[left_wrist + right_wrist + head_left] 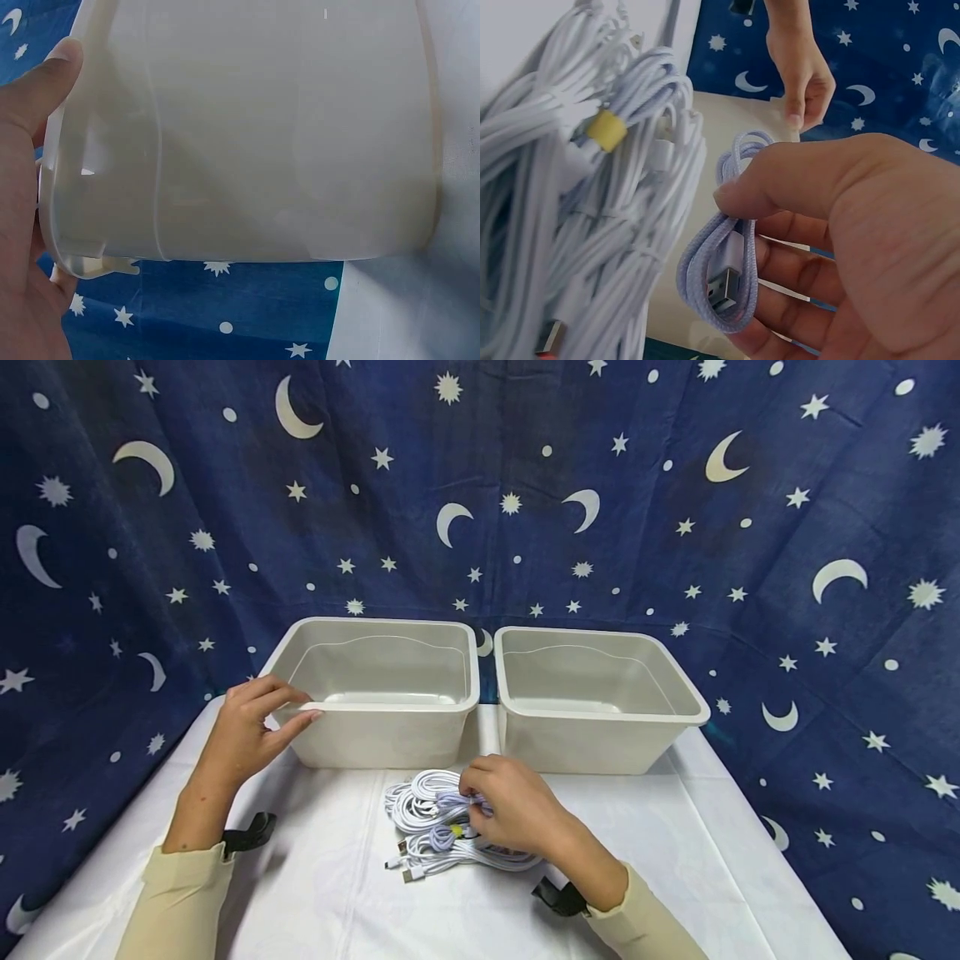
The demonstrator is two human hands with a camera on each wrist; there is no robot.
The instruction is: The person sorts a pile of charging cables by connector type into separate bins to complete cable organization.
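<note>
My left hand (251,727) grips the front rim of the left white plastic bin (382,739) near its left corner. In the left wrist view its thumb lies over that rim, while the fingers are mostly hidden behind it. A small coiled lavender braided USB cable (692,274) is pinched in my right hand (521,806), with its metal USB plug (724,289) showing inside the loop. Right beside that hand lies a pile of coiled white cables (416,810). Among them is another lavender cable (652,82) with a yellow tie (606,130) round it.
A second white bin (600,743) stands to the right of the first, with a narrow gap between them. Both sit at the back of a table with a white cloth (330,893). Behind them hangs a blue curtain (517,577) with moons and stars.
</note>
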